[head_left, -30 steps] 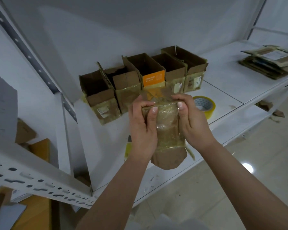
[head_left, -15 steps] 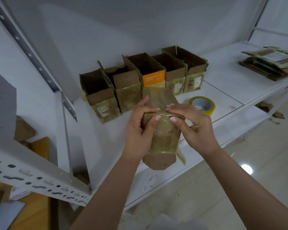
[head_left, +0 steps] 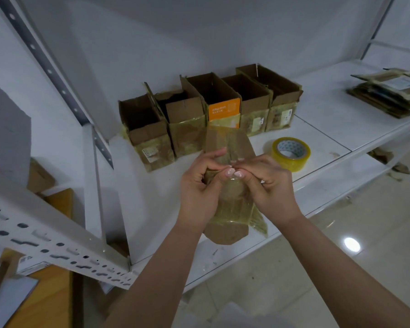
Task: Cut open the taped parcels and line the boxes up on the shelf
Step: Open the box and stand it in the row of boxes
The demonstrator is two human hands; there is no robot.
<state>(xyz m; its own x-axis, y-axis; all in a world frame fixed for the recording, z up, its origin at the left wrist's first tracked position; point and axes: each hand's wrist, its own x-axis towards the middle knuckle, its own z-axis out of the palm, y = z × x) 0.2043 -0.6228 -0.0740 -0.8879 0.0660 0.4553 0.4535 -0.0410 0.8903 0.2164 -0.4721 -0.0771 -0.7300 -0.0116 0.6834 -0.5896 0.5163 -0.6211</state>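
Both hands, left hand [head_left: 199, 188] and right hand [head_left: 268, 185], gripped the taped parcel [head_left: 230, 197] above the shelf [head_left: 317, 129] edge, thumbs pinching its wrap, apparently to tear it open, near five opened boxes [head_left: 206, 114] lined up behind.

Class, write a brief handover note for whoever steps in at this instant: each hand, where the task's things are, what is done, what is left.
Left hand: grips the taped parcel, held above the shelf edge.
Right hand: pinches at the parcel's tape, thumbs meeting at its middle.
Done: five opened boxes stand in a row at the back of the shelf.
Left: open this parcel and add it to the row.
Nearby: tape roll on the shelf to the right; a stack of flat parcels lies far right. No cutter in view.
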